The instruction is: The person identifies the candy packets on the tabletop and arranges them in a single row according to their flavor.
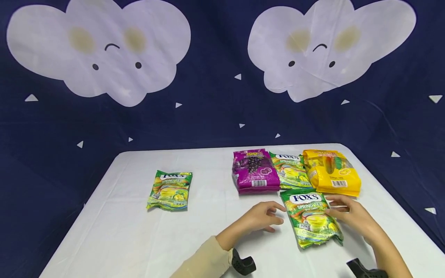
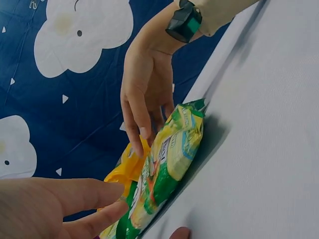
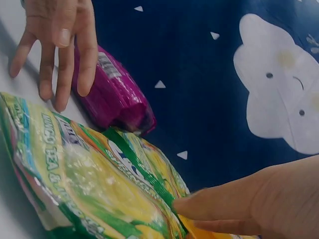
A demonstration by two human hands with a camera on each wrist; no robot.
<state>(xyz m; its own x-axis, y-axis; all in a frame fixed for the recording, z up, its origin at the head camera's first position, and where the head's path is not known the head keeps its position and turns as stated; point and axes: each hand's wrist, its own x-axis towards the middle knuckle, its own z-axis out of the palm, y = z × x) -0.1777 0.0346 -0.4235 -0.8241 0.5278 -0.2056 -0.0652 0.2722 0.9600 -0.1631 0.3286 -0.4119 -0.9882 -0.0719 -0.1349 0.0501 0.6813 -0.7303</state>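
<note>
A green and yellow bag of Fox's Spring Tea candy (image 1: 311, 222) lies face up on the white table, between the two hands. To its left is the left hand (image 1: 261, 217), fingers loosely bent and nothing in them, the tips close to the bag's upper left edge. The right hand (image 1: 354, 216) has its fingertips at the bag's right edge, fingers extended and not curled round it. In the right wrist view, the right thumb and fingers (image 3: 219, 204) overlap the bag's top end. From the left wrist, the bag (image 2: 172, 154) shows its puffed side.
Behind the front bag stand a purple bag with a grape picture (image 1: 255, 172), another Fox's bag (image 1: 292, 172) and a yellow bag (image 1: 332, 173), side by side. One more Fox's bag (image 1: 170, 192) lies alone at left. A dark blue cloud-print curtain (image 1: 215, 116) hangs beyond the table.
</note>
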